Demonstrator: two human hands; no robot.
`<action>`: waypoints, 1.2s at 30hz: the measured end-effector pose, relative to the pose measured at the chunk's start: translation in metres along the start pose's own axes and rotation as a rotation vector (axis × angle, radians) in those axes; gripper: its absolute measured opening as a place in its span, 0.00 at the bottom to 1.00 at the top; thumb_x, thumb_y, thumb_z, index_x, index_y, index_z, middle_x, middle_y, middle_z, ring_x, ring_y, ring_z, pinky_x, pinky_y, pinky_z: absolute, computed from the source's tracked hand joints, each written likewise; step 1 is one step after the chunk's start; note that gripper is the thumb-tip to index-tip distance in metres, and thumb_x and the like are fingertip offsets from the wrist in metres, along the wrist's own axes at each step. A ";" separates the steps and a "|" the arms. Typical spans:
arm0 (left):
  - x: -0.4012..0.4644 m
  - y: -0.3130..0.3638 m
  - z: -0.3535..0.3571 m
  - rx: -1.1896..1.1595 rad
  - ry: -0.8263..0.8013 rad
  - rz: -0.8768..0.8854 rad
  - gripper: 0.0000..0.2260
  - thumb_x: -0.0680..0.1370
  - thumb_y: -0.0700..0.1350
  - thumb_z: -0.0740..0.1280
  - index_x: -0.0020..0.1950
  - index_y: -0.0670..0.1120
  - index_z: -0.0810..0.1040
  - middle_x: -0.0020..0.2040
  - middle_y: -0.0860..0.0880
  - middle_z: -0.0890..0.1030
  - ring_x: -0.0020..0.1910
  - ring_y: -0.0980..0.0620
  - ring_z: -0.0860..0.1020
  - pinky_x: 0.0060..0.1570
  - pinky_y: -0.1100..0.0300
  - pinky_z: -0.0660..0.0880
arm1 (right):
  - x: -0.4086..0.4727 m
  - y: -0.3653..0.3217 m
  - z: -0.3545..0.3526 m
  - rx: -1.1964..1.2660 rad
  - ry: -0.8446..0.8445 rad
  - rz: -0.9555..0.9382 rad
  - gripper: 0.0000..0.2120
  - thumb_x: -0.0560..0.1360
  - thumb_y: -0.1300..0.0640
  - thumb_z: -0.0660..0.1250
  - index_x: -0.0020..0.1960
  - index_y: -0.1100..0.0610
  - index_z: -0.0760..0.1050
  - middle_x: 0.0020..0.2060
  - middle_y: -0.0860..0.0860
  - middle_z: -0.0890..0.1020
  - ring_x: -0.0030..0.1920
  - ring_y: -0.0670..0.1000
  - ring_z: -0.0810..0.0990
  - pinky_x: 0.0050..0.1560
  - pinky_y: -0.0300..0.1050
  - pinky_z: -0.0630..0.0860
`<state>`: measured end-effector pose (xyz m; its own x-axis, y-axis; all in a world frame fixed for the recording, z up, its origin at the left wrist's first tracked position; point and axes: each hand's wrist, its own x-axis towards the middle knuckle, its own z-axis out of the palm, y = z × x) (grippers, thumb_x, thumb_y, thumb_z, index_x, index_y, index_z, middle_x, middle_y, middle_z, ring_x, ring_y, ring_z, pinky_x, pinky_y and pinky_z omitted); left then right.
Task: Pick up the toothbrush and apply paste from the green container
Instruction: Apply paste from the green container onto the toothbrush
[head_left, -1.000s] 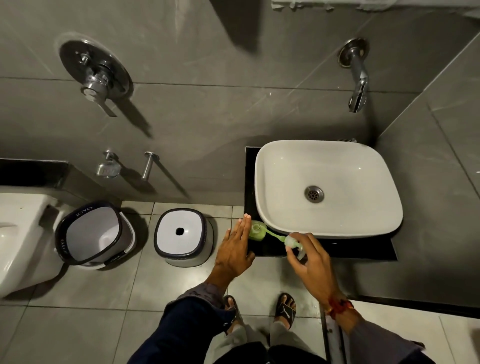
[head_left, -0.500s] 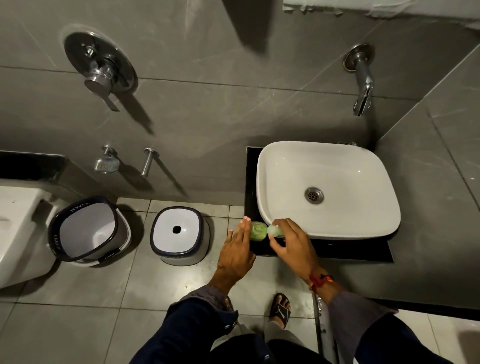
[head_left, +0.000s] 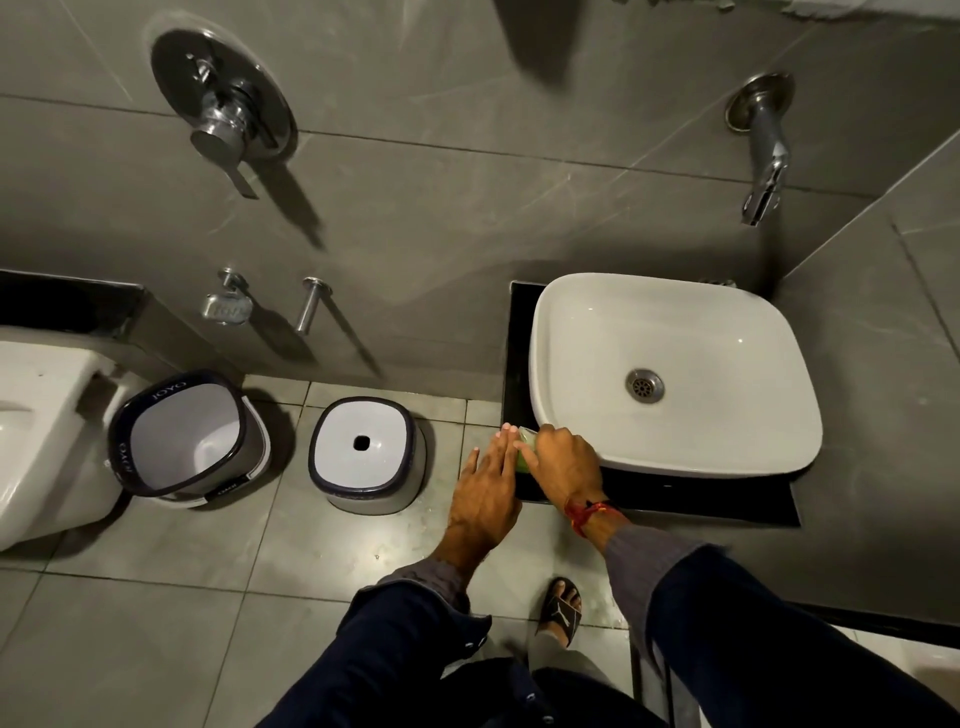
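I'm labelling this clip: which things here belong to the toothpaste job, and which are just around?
In use: small green container at the counter edge; right hand over it; left hand beside it.

Just there: white ceramic basin; chrome wall tap; white bucket; white stool. Toothbrush hidden.

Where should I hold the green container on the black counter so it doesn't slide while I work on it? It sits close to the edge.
Judging from this view, grip the green container by its left side wall, coming from the floor side. Only a green sliver shows between the left hand and the right hand, which covers its top. The basin blocks the right.
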<state>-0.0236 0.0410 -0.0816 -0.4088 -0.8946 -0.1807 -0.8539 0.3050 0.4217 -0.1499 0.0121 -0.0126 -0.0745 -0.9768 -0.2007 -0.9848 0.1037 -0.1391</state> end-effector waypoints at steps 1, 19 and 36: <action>0.000 0.000 0.000 0.003 0.004 0.001 0.36 0.80 0.44 0.62 0.82 0.43 0.45 0.83 0.43 0.48 0.82 0.46 0.49 0.81 0.45 0.52 | -0.001 -0.001 -0.001 0.018 0.019 0.021 0.25 0.79 0.38 0.60 0.52 0.61 0.78 0.44 0.58 0.85 0.42 0.59 0.85 0.40 0.50 0.81; -0.007 0.003 0.005 0.018 -0.008 -0.008 0.40 0.79 0.43 0.65 0.82 0.41 0.42 0.83 0.42 0.44 0.82 0.46 0.46 0.81 0.48 0.47 | -0.011 -0.008 0.003 0.274 0.061 0.027 0.14 0.77 0.53 0.67 0.55 0.64 0.79 0.51 0.59 0.81 0.47 0.58 0.82 0.46 0.49 0.80; -0.015 0.005 0.006 0.086 -0.019 -0.015 0.40 0.78 0.40 0.65 0.82 0.40 0.43 0.83 0.41 0.43 0.82 0.44 0.45 0.80 0.41 0.51 | -0.010 -0.004 0.006 0.129 0.051 0.079 0.23 0.79 0.41 0.62 0.48 0.63 0.80 0.43 0.59 0.84 0.40 0.59 0.83 0.36 0.46 0.76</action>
<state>-0.0238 0.0582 -0.0815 -0.4014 -0.8931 -0.2034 -0.8840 0.3196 0.3412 -0.1446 0.0225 -0.0155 -0.1622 -0.9725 -0.1672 -0.9476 0.2008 -0.2486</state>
